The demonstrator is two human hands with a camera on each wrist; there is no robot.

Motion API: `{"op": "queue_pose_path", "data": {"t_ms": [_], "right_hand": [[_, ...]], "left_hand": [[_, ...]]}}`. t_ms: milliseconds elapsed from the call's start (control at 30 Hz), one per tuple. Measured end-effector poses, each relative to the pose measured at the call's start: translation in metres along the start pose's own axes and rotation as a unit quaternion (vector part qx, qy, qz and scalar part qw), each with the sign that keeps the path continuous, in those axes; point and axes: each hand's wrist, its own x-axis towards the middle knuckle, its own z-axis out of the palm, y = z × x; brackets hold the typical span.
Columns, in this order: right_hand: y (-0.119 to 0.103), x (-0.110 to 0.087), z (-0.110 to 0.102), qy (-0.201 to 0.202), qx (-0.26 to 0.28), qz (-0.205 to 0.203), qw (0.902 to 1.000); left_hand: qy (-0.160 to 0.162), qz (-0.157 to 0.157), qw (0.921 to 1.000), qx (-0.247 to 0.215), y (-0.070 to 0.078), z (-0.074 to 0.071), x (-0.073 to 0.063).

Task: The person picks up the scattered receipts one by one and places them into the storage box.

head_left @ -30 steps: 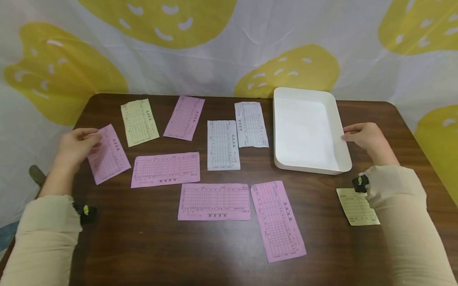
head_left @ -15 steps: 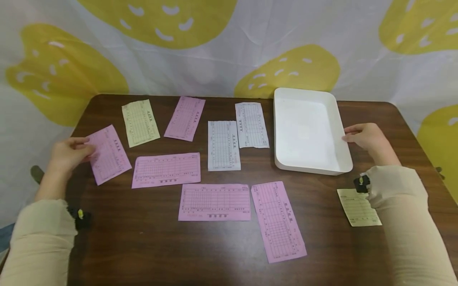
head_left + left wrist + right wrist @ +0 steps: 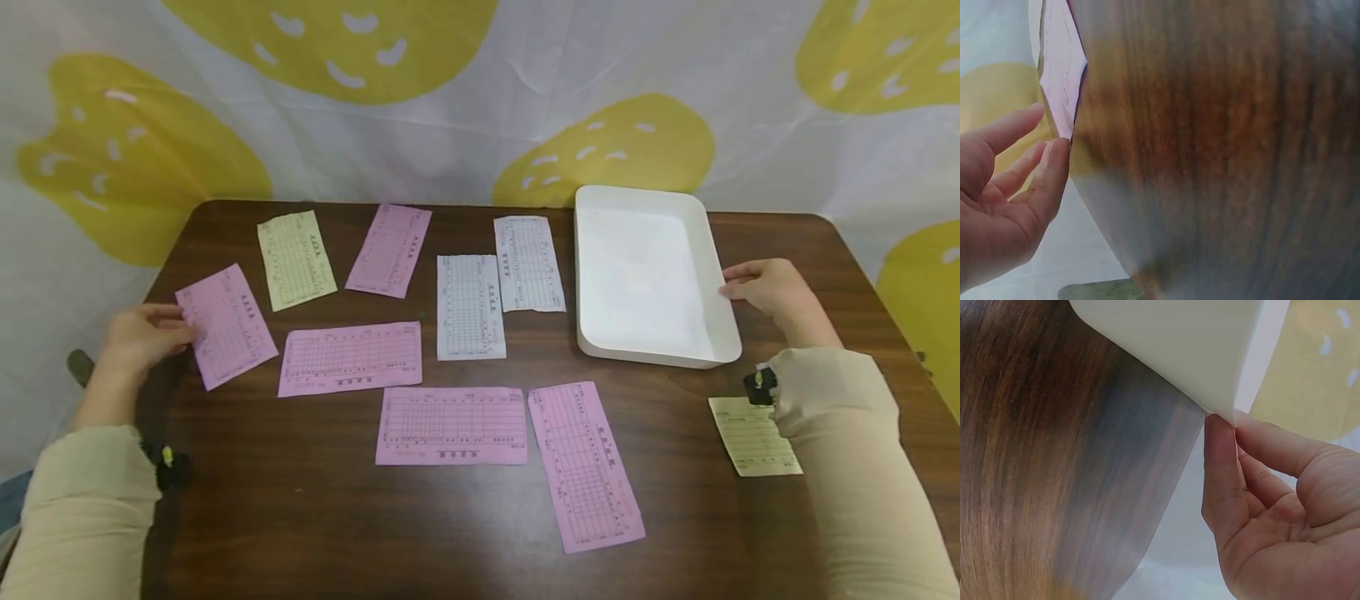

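Observation:
At the left side of the table, my left hand (image 3: 146,337) reaches the left edge of a pink printed form slip (image 3: 228,325). Its fingertips (image 3: 1057,149) are right at a corner of the slip in the left wrist view, the thumb spread apart from them. On the other side, my right hand (image 3: 765,290) holds the right wall of a white rectangular tray (image 3: 637,275) between thumb and fingers. The right wrist view has the thumb (image 3: 1272,440) and a forefinger meeting at the tray's edge (image 3: 1210,403). Nothing lies in the tray.
Further pink slips (image 3: 450,425) lie across the table (image 3: 337,525). Two white slips (image 3: 471,308) sit left of the tray. One yellow slip (image 3: 297,258) is at the back left, another (image 3: 750,437) partly under the right sleeve. A patterned cloth (image 3: 420,150) hangs behind.
My left hand has drawn back from over the pink slip to its left edge, coming slightly towards me. The right hand stays at the tray; slips and tray keep their places.

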Motion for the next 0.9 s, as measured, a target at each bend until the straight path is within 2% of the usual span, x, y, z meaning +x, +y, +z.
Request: {"op": "queue_pose_path", "data": {"t_ms": [167,300,567,900], "right_hand": [[-0.0003,0.0007,0.002,0.001,0.002,-0.002,1.0],[-0.0005,0.0009,0.0041,0.003,0.003,0.003,1.0],[-0.0004,-0.0002,0.0046,0.006,-0.001,0.001,1.0],[-0.0015,-0.0009,0.0035,0.011,0.023,0.026,0.9993]], "left_hand": [[-0.009,-0.027,0.9962,0.082,-0.0014,-0.0019,-0.0005],[-0.01,-0.031,0.9921,0.121,-0.0033,-0.0028,-0.0009],[-0.006,-0.034,0.9888,0.145,-0.0038,-0.0037,0.0004],[0.005,-0.039,0.9851,0.168,-0.001,-0.0023,0.0002]]}}
